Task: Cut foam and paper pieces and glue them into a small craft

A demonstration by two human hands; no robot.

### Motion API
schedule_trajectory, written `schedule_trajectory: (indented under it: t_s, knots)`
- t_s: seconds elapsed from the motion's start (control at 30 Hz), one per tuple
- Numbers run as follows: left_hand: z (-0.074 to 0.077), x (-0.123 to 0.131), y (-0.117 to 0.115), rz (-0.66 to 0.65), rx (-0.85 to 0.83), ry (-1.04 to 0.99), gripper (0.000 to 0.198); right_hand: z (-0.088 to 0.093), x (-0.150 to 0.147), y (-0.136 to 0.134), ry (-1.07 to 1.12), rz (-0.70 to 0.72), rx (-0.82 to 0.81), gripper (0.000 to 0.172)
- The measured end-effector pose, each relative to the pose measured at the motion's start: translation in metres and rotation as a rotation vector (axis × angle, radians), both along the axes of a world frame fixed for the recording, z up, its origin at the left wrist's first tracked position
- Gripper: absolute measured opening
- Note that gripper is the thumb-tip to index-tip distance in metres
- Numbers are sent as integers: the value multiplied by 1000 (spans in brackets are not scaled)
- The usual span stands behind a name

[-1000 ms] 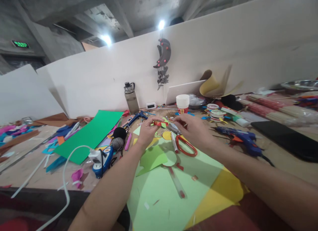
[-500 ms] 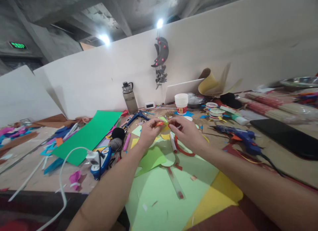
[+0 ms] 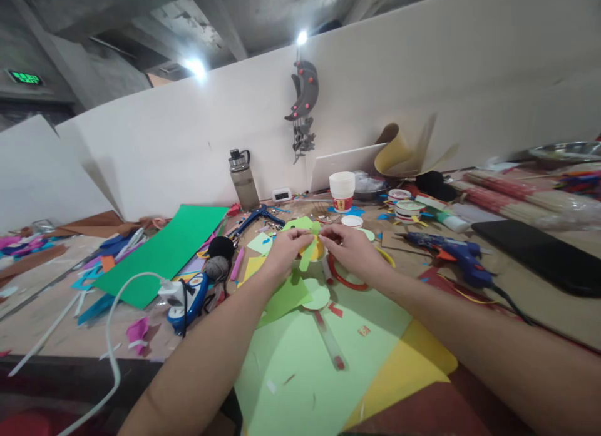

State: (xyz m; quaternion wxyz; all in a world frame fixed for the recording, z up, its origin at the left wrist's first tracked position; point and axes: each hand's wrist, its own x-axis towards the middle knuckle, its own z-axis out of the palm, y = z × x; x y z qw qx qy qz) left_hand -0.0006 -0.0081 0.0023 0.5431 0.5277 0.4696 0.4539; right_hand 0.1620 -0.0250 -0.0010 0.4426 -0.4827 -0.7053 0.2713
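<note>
My left hand (image 3: 286, 253) is closed in a pinch on a small light green paper piece (image 3: 307, 256), whose strip hangs down between the hands. My right hand (image 3: 350, 249) meets it from the other side, thumb and fingers pinched at the same piece. Just behind the fingertips shows something yellow-orange (image 3: 318, 249), partly covered. Below the hands lie a pale green paper disc (image 3: 317, 294), a bright green sheet (image 3: 284, 301) and a clear tube with red ends (image 3: 331, 341), on a large pale green sheet (image 3: 300, 373). A red ring (image 3: 350, 284) lies under my right hand.
A blue glue gun (image 3: 462, 254) and black slab (image 3: 539, 254) lie right. Paper cups (image 3: 342, 191) and a water bottle (image 3: 244, 182) stand behind. On the left are a dark green sheet (image 3: 162, 254), a blue-and-white power strip (image 3: 190, 304) and its white cable (image 3: 111, 336).
The green paper has turned, so its strip now hangs down between my hands. The orange-red bit seen at my left fingertips no longer shows there. My view has shifted slightly.
</note>
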Motion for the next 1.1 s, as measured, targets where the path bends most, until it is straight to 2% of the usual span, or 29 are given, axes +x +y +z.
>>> schedule_trajectory:
  t_s: [0.2, 0.33, 0.43, 0.57, 0.67, 0.77, 0.87, 0.93, 1.0, 1.1]
  knots:
    - [4, 2, -1, -7, -106, -104, 22, 2, 1, 0, 128, -21, -53, 30]
    - [6, 0, -1, -102, -165, -238, 17, 0, 2, 4, 272, 37, -127, 30]
    - [7, -2, 0, -180, -187, -308, 17, 1, 1, 1, 300, 67, -134, 27]
    - [6, -2, 1, -175, -153, -349, 22, 5, 2, -5, 255, 43, -118, 26]
    - [3, -3, 6, -136, -64, -373, 28, 10, 9, -6, 88, -64, -16, 23]
    - [-1, -7, 13, -32, 53, -348, 33, 16, 21, -8, -269, -138, 71, 20]
    - [0, -13, 20, 81, 212, -291, 34, 19, 29, -11, -678, -119, -64, 22]
    - [3, -18, 22, 130, 293, -264, 34, 17, 30, -14, -858, -89, -131, 26]
    - [6, -22, 23, 158, 346, -236, 34, 12, 28, -16, -954, -53, -126, 32]
    - [10, -27, 23, 190, 410, -161, 32, 2, 22, -15, -962, -17, -110, 29]
